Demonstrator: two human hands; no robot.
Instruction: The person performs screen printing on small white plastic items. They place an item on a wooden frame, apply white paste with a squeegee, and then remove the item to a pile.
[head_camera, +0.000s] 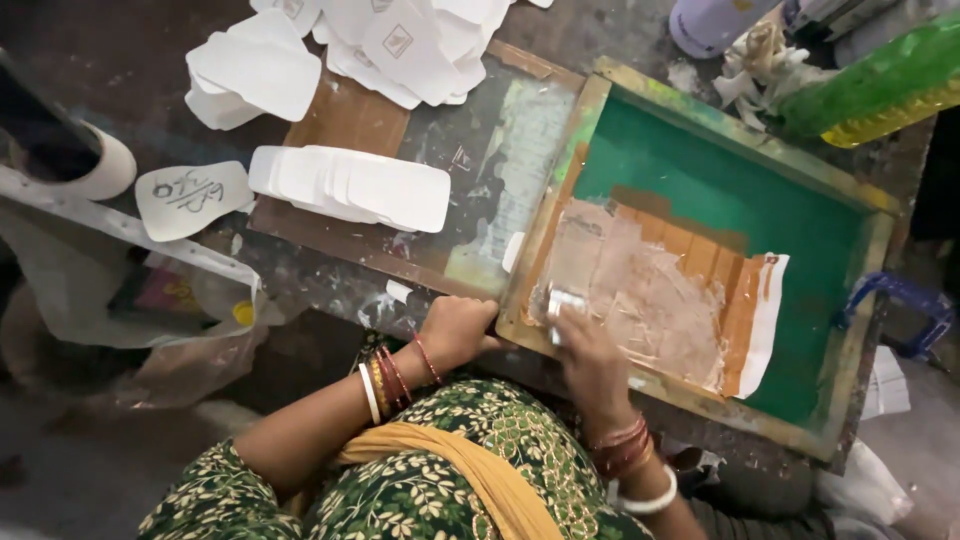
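1. Carrying everything is a dark, paint-spattered bench (130, 60), seen from above.
2. Lying tilted on it is a wooden screen-printing frame (870, 215) with green mesh (720, 190); inside, a patch of brown tape strips (700, 255) is smeared with pale paste, and a white paper edge (768, 320) shows at its right side.
3. Beside the frame sits a brown board (345, 120) bearing a fanned stack of white cards (350, 185); more loose cards (400, 40) are heaped at the top.
4. At the upper right corner, a green bottle (870, 85) holding yellowish liquid lies next to a crumpled rag (750, 60).
5. A clear plastic bag (90, 290) with something coloured inside hangs at the left edge.
6. The left hand (458, 330) has its grip clenched on the frame's near corner.
7. The right hand (585, 345) is inside the frame, fingers pressing a small white scraper (565, 302) against the pasted mesh near the frame's left rail.
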